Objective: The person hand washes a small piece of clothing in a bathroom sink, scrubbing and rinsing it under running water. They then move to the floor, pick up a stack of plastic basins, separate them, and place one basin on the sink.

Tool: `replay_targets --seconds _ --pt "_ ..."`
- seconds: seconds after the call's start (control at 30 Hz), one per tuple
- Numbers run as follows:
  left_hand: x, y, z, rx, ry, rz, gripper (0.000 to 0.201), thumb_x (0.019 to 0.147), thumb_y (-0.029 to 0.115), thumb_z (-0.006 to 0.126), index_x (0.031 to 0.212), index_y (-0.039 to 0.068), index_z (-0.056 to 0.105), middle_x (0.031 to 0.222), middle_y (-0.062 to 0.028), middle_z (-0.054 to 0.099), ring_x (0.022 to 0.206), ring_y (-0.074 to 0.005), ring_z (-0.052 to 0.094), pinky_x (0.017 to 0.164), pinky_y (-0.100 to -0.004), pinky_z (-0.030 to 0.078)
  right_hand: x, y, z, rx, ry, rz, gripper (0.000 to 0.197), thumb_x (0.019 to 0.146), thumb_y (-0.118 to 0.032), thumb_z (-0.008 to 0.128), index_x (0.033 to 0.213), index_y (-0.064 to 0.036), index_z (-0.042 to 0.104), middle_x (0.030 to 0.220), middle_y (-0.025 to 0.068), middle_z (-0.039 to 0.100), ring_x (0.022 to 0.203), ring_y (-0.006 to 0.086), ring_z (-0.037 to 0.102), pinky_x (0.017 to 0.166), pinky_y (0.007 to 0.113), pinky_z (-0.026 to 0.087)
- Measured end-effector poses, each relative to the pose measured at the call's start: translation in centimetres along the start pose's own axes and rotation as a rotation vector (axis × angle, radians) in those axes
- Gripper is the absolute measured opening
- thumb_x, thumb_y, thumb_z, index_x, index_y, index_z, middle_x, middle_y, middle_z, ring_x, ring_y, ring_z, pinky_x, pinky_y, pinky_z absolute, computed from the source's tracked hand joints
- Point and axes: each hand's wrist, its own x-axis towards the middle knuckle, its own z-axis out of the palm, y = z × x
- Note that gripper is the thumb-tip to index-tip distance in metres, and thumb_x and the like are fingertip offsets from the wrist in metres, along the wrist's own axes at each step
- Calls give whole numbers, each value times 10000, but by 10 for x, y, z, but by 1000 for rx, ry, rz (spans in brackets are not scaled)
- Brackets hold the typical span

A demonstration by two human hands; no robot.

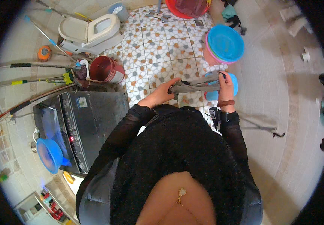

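A grey cloth (195, 87), thin and bunched with darker ends, is stretched between my two hands in front of my body. My left hand (162, 93) has its fingers closed around the cloth's left end. At the other end, my right hand (226, 88) pinches the fabric near a dark edge. The cloth's exact kind does not show. Behind my right hand and the cloth, a blue object (234, 83) is partly hidden near the floor. My right wrist carries a brown bracelet (226, 102) and a black device (215, 115).
A black washing machine (104, 120) stands left, with a blue basin (49, 155) at its side. Beyond it are a red bucket (104, 69), several long-handled mops and a toilet (102, 28). Stacked basins (225, 43) stand ahead right; a red basin (172, 6) lies farther off.
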Motion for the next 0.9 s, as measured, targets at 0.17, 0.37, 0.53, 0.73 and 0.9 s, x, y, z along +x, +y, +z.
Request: replay_targets --seconds 0.17,0.37,0.53,0.73,0.9 --pt "45 -1 -6 -63 47 29 531 741 21 518 1268 56 464 1112 -91 580 932 -148 544 813 -264 427 68 -20 0 -34 -28 -42 201 871 -185 584 1017 -47 604 786 -16 559 675 56 457 594 219 370" --pt "95 -24 -32 -127 64 -33 513 785 -37 560 1277 59 449 1113 -56 569 981 -138 538 863 -269 431 117 -17 35 -186 -61 -80 203 853 -168 597 990 -19 610 852 32 611 751 110 519 685 257 420" --pt "153 -40 -74 -214 115 -28 478 789 15 567 1255 80 478 1000 -67 588 880 -153 570 786 -280 458 172 -39 65 -181 -80 -15 181 857 -141 598 999 -30 605 800 -27 568 694 53 468 616 208 378" --pt "239 -49 -154 -208 166 -94 430 814 66 572 1236 79 496 971 -83 613 782 -165 599 730 -280 483 263 -63 119 -68 -50 74 155 861 -122 604 994 -42 605 772 -48 545 676 27 450 579 184 355" --pt "283 -69 -228 -215 182 -106 315 844 126 564 1144 31 553 926 -92 644 792 -180 600 732 -300 481 324 -78 154 -184 -72 -72 150 867 -117 593 998 -44 597 844 -18 569 742 59 502 654 206 417"
